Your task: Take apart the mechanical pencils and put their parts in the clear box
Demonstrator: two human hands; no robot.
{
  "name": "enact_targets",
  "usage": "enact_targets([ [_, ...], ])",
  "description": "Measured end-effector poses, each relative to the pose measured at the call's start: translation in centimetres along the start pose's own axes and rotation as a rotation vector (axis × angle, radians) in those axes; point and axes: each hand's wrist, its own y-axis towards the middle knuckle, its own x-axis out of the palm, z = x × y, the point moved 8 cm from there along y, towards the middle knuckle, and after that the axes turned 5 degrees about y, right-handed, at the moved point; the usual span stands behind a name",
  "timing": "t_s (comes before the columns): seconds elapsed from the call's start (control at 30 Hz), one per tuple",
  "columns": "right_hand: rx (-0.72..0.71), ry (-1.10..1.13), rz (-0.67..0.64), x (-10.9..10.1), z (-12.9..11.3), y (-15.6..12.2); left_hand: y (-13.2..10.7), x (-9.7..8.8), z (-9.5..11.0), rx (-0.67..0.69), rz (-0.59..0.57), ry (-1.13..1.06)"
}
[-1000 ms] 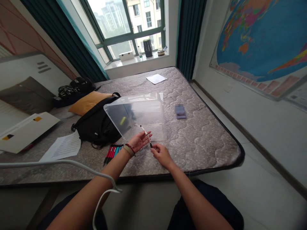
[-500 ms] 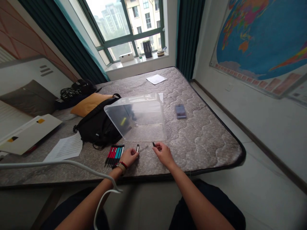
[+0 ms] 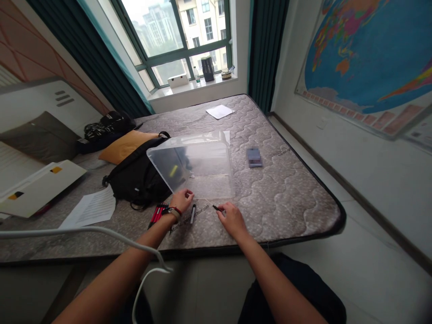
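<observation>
My left hand point(image 3: 181, 199) rests on the mattress at the front edge of a clear plastic box point(image 3: 202, 168), with its fingers curled together; what they hold, if anything, is hidden. Just right of it a black pen barrel point(image 3: 192, 214) lies loose on the mattress. My right hand point(image 3: 231, 217) pinches a thin pen refill point(image 3: 213, 207) with a dark end, pointing left toward the box. Several red, blue and black pens point(image 3: 158, 213) lie in a row beside my left wrist.
A black backpack point(image 3: 137, 177) leans against the box's left side, with an orange cushion point(image 3: 126, 145) behind it. Paper sheets point(image 3: 91, 208) lie left, a small purple packet point(image 3: 254, 157) right. The mattress edge point(image 3: 236, 245) runs just before my hands. A white cable point(image 3: 101, 231) crosses my left arm.
My left hand has set the pen barrel down on the mattress and moved up to the box's front edge. My right hand has lowered with the refill still pinched.
</observation>
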Motion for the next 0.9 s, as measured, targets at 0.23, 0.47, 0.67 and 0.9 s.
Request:
enact_targets([
  [0.23, 0.032, -0.119, -0.015, 0.0, 0.2, 0.0, 7.4, 0.5, 1.6, 0.063, -0.006, 0.143],
  [0.47, 0.047, -0.251, -0.038, 0.0, -0.2, 0.0, 9.5, 1.3, 2.0, 0.062, -0.049, 0.307],
  [0.67, 0.049, -0.281, -0.054, 0.1, -0.2, -0.1, 10.4, 1.5, 2.0, 0.088, -0.071, 0.370],
  [0.9, 0.041, -0.248, -0.019, 0.1, -0.1, 0.0, 11.3, 2.0, 1.5, 0.110, -0.121, 0.393],
])
